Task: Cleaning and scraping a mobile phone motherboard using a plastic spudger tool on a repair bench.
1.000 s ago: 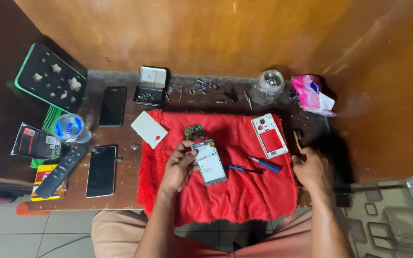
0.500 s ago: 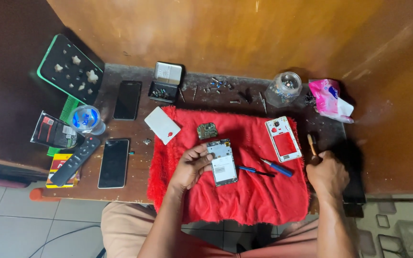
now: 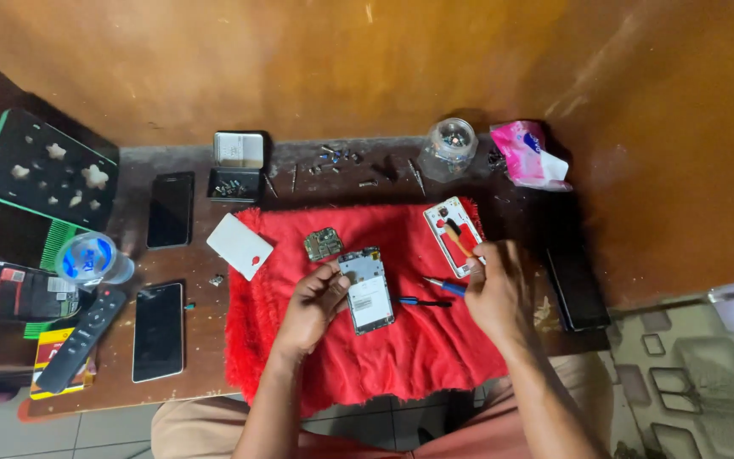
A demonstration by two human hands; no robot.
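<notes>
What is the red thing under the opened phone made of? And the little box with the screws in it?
The red mat looks like soft woven cloth: its edges are frayed and it lies rumpled. The small box at the back looks like thin metal, since its open lid shines grey, though painted plastic is possible. The opened phone shows a dull silvery frame, probably metal.

The right hand (image 3: 496, 293) has lifted off the cloth, now holding a wooden-handled tool (image 3: 459, 242).

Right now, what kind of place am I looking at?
Probably a small home phone-repair bench: an opened phone lies on a red cloth, a loose circuit board beside it, and a small tin of screws behind.
</notes>
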